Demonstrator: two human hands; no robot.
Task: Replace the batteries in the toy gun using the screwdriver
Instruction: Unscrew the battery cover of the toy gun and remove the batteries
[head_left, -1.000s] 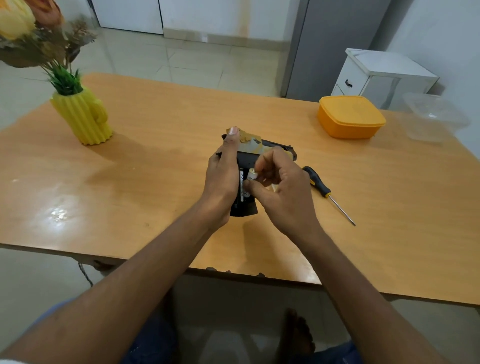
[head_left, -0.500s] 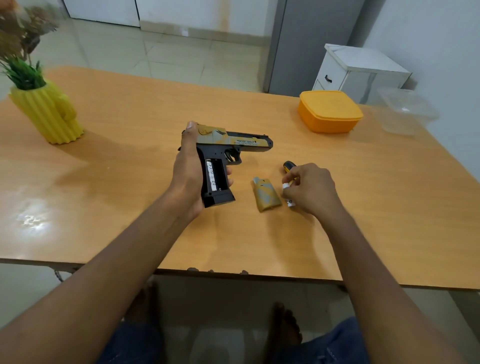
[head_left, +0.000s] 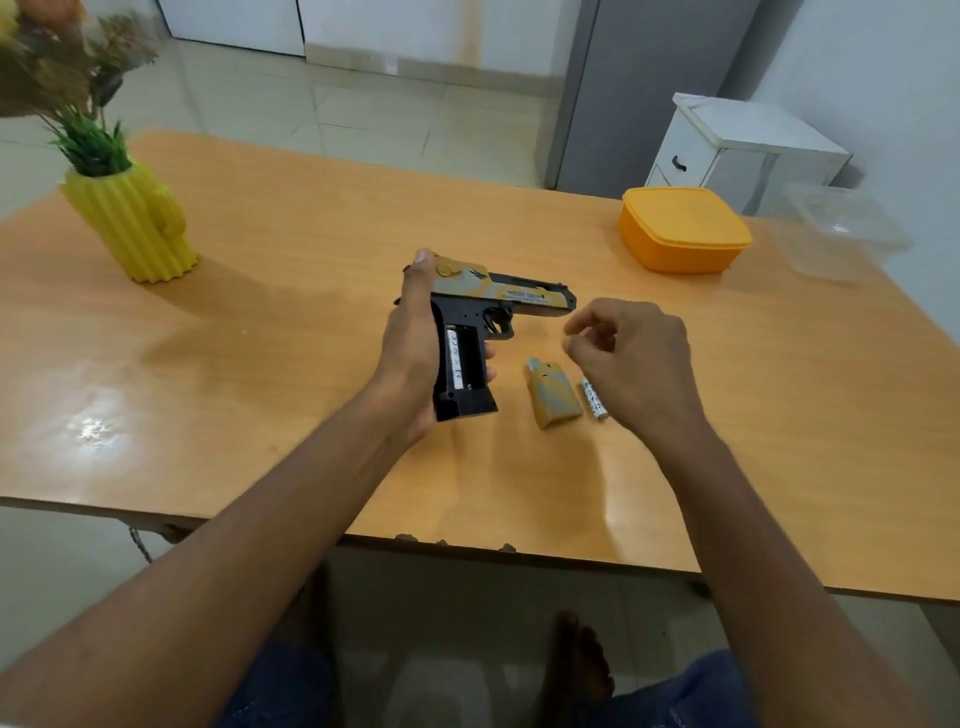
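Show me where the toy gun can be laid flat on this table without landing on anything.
Free: the broad stretch of table between the cactus vase and the left hand holding the toy gun.

Crowded: under the right hand, where the battery cover and loose battery lie. The orange box and clear tub fill the far right.

The right hand (head_left: 631, 364) covers the table at three o'clock of the toy gun (head_left: 498, 301), and its fingertips (head_left: 574, 345) blur. Print on the loose battery (head_left: 594, 399) is too small to read. At ten o'clock, the flowers (head_left: 57, 62) are blurred, cropped by the edge.
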